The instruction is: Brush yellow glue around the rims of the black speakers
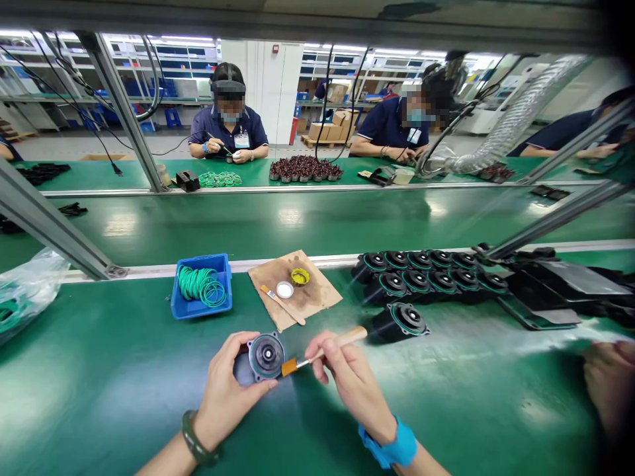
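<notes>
My left hand (pixel 225 390) is wrapped round a black round motor-like housing (pixel 266 356), its flanged face turned up towards me with a green ring set in it. Between the fingers of my right hand (pixel 347 377) is a paintbrush (pixel 317 354) with a pale wooden handle. Its orange bristles are at the housing's lower right rim; whether they touch it I cannot tell. Beyond my hands lies a stained cardboard sheet (pixel 317 301), bearing a second brush (pixel 282 304), a white-filled lid (pixel 284 289) and a yellow cup (pixel 299 277).
A blue bin (pixel 202 311) holds green rings (pixel 201 285). Several similar housings (pixel 436 281) stand in rows at the right, with one nearer housing (pixel 401 322) in front. Black trays (pixel 560 291) sit further right. Another person's hand (pixel 612 380) rests at the right edge.
</notes>
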`<state>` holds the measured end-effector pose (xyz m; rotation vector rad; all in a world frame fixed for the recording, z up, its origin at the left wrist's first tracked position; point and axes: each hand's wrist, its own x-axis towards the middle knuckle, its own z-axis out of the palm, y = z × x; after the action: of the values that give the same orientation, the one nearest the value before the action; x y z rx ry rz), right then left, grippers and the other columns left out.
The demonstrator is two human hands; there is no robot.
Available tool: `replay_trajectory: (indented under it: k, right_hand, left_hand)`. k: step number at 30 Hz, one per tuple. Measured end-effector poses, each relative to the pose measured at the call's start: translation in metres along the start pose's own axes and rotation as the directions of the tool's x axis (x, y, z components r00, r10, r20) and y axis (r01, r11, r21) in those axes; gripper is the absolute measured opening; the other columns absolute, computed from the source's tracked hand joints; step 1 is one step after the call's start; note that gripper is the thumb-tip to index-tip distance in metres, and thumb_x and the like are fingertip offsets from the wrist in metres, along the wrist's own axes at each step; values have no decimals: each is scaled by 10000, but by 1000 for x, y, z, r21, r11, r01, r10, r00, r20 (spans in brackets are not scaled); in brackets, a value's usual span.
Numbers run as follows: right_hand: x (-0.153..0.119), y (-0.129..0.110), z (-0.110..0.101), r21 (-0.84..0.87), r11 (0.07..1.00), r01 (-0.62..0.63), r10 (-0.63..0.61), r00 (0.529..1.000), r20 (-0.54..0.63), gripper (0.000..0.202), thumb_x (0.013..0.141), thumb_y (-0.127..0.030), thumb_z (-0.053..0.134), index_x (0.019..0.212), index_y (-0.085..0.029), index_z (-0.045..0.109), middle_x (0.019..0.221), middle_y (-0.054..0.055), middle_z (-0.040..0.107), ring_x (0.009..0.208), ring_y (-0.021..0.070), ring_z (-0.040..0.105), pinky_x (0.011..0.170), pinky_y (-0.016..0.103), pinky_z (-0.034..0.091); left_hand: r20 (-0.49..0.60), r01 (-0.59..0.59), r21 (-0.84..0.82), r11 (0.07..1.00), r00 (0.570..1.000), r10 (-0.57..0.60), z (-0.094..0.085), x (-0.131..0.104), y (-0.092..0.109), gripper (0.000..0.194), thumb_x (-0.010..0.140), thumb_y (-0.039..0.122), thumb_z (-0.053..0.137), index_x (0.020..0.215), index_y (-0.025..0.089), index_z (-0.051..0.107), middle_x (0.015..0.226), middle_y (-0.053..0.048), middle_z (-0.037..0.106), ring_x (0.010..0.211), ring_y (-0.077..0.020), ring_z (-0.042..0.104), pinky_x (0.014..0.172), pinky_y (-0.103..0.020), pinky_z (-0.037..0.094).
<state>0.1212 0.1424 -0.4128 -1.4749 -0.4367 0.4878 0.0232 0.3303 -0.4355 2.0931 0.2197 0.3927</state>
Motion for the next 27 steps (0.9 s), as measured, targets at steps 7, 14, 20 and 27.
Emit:
replay_trajectory:
  k: [7, 14, 20, 27]
  right_hand:
    - [3, 4, -2, -126, 983, 134, -136, 991, -5, 582, 948, -602, 411, 693, -126, 626, 571, 15, 490, 507, 92, 459, 492, 214, 379]
    - [7, 0, -12, -255, 929, 268, -265, 963, 47, 537, 1008, -448, 368, 607, -146, 558, 660, 45, 548, 586, 102, 509, 564, 225, 419]
    - [9, -13, -13, -302, 863, 406, -383, 914, 135, 474, 1019, -358, 369, 656, -142, 583, 750, 58, 616, 628, 98, 550, 604, 223, 445]
    - [12, -33, -15, -295, 766, 571, -474, 812, 339, 434, 1031, -360, 344, 804, -139, 640, 731, 38, 628, 626, 90, 549, 599, 198, 439]
  left_hand:
    - [14, -50, 18, 999, 999, 50, 0, 1, -1, 542, 637, 225, 849, 1111, 233, 586, 1092, -39, 661, 1010, -222, 636, 881, -359, 519]
    - [41, -104, 8, 995, 994, 103, -3, -3, -6, 647, 602, 157, 863, 1161, 261, 555, 1125, -25, 675, 1035, -214, 655, 917, -352, 535]
    - [49, -244, 107, 964, 969, 240, -8, -3, 1, 756, 517, 139, 912, 1162, 288, 546, 1109, -5, 697, 1002, -199, 684, 881, -309, 570]
    - [128, -433, 135, 891, 900, 417, -7, 0, 10, 699, 593, 164, 883, 1194, 257, 539, 1118, -40, 693, 1020, -185, 683, 903, -246, 561]
